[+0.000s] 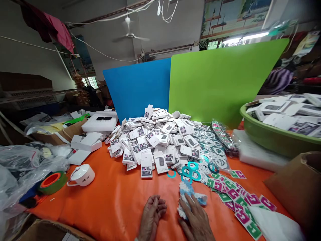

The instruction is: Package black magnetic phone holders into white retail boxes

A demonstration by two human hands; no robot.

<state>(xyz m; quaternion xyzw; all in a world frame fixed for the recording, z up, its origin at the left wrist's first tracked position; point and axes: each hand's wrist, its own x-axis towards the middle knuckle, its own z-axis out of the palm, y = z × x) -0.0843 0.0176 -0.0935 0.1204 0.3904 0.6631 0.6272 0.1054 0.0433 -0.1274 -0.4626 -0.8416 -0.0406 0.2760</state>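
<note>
Left hand (153,211) is half-curled and empty toward the near edge of the bench (110,204); rightward along that edge, my right hand (196,216) spreads over the crumpled blue-and-white wad (186,188), grip unclear. I'd press lightly, clear of the printed cards (233,194).

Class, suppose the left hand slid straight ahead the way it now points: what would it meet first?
Across the orange table, the left hand would probably meet the front white boxes first, or the teal ring beside them; its curl leaves the line unclear.
</note>
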